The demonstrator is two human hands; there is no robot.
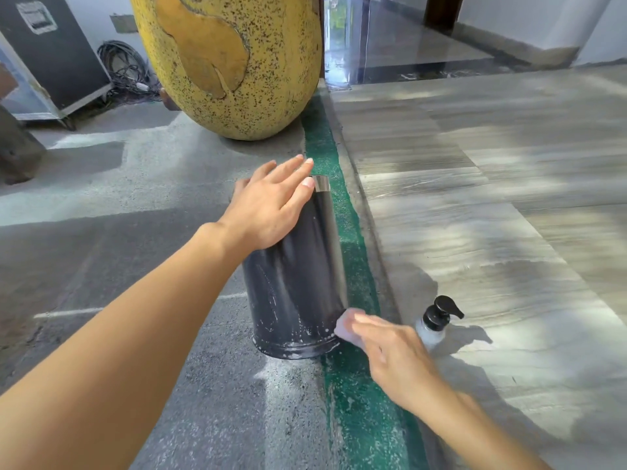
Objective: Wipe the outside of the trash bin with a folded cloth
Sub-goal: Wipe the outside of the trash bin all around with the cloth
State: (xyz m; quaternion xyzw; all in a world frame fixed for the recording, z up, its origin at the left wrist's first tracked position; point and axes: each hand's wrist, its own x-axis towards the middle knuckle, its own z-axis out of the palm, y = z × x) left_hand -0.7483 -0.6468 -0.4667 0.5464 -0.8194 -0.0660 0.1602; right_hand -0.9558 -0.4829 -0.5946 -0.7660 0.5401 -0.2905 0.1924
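While the trash bin (295, 283), dark and cylindrical, sits at the centre of the frame, its long axis runs from the ringed end at lower centre up to the metal-rimmed end at mid-frame. Left hand (268, 205): flat on the upper end, fingers straight, gripping nothing. Right hand (390, 351): lower right, fingers extended, pressing the folded cloth (346, 325) against the bin's lower right flank. Judged: next stroke runs up along that axis. Pump bottle (434, 320): just right of the cloth.

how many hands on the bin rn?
2. The left hand rests flat on the top of the trash bin. The right hand presses the cloth against its lower right side, near the base. Neither is hidden.
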